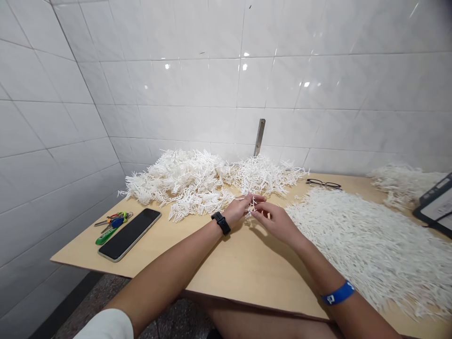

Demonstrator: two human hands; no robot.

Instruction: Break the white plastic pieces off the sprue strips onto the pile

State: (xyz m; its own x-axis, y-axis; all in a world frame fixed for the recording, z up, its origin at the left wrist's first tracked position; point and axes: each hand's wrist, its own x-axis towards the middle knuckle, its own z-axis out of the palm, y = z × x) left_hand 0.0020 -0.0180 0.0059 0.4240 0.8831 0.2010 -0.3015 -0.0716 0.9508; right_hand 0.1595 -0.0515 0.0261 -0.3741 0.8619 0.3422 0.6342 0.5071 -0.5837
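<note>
Near the middle of the table, my left hand [239, 210] and my right hand [275, 220] meet around a thin, white, branched plastic piece [253, 203]. Fingers of both hands are closed on it, partly hiding its shape. Just behind them lies a tangled heap of similar white branched pieces [190, 179], stretching to the left and back along the wall. Beside my right forearm spreads a wide, flat pile of small loose white pieces [370, 235]. My left wrist wears a black watch, my right forearm a blue band.
A phone [130, 234] and a bunch of keys [115, 221] with a green tag lie on the left of the wooden table [240, 278]. Glasses [324, 184] rest behind the right pile. A dark-framed device [436, 207] stands far right. A metal strip [259, 137] rises against the tiled wall.
</note>
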